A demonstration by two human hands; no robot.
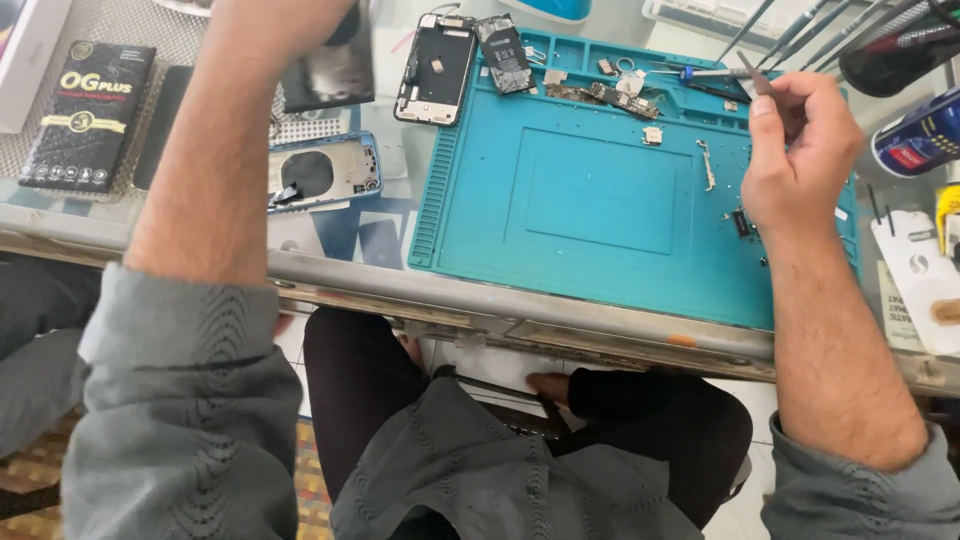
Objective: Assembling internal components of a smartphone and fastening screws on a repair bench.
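Our right hand (795, 160) is over the right edge of the teal mat (600, 200), fingers pinched on thin tweezers (757, 78) with the tip pointing up. Our left hand (290, 15) is raised at the top edge; we cannot tell its grip, though a dark phone (335, 70) hangs just beneath it. A blue phone shell (325, 172) lies on the tabletop (400, 290) left of the mat.

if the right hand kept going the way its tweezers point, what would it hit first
Likely the blue-handled tool lying along the teal mat's top edge. The right hand holds tweezers aimed up and left, and that handle sits just beyond the tip. Depth is unclear, so the tip may pass above it.
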